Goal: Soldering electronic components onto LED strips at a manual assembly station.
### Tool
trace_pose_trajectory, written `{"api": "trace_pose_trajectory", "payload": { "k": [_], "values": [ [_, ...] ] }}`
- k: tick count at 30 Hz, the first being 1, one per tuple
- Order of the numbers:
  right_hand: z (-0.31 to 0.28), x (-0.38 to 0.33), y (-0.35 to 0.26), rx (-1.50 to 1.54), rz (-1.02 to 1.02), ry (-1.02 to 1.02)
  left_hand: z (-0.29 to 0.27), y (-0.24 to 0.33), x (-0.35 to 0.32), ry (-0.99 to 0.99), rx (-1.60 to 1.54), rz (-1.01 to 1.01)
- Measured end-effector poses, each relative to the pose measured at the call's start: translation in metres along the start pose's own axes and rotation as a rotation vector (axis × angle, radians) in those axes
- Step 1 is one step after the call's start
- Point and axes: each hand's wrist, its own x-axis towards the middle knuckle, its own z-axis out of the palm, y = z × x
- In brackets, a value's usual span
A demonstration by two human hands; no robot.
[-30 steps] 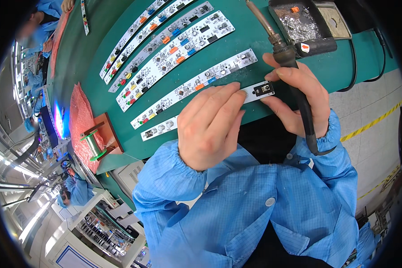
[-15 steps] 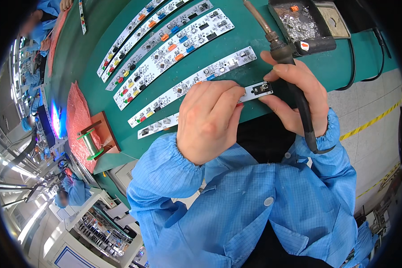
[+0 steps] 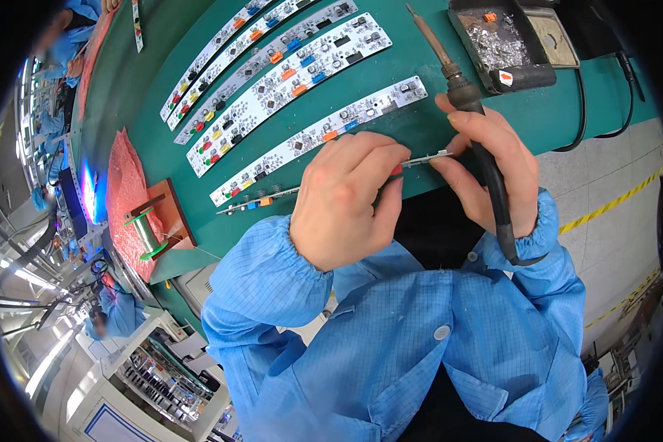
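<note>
A long narrow circuit board [image 3: 278,197] is held nearly edge-on above the near side of the bench. My left hand [image 3: 346,199] is closed around its middle, hiding that stretch. Orange and blue connectors show along its left part, and a bit of red sits by my left fingertips. My right hand [image 3: 504,162] has thumb and fingers at the board's right end. The same hand carries a soldering iron [image 3: 463,93], its black handle lying across the palm and its bare metal tip pointing up and away from the board.
Several similar white boards [image 3: 291,81] lie beyond my hands on the green bench [image 3: 412,110]. A black solder tray [image 3: 502,44] with metal scraps stands at the far right. On the left are a solder wire spool [image 3: 147,234] on a brown stand and pink bubble wrap [image 3: 125,195].
The held board has turned from showing its face to nearly edge-on, and its left part has risen slightly. Both hands keep their hold; the iron has shifted only a little.
</note>
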Motion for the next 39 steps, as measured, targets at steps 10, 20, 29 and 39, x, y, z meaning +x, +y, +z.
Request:
{"api": "trace_pose_trajectory", "payload": {
  "k": [10,20,29,39],
  "values": [
    [0.009,0.006,-0.013,-0.188,0.109,0.059,-0.005,0.015,0.002,-0.002,0.259,-0.013],
    [0.019,0.01,-0.009,-0.23,0.086,0.106,-0.012,0.0,-0.067,0.15,0.407,0.096],
    [0.016,-0.001,-0.003,-0.138,-0.013,0.144,-0.005,-0.026,-0.088,0.335,0.365,0.188],
    [0.028,-0.041,-0.064,0.634,0.237,-0.067,0.034,0.039,-0.089,0.434,-0.678,-0.076]
  ]
}}
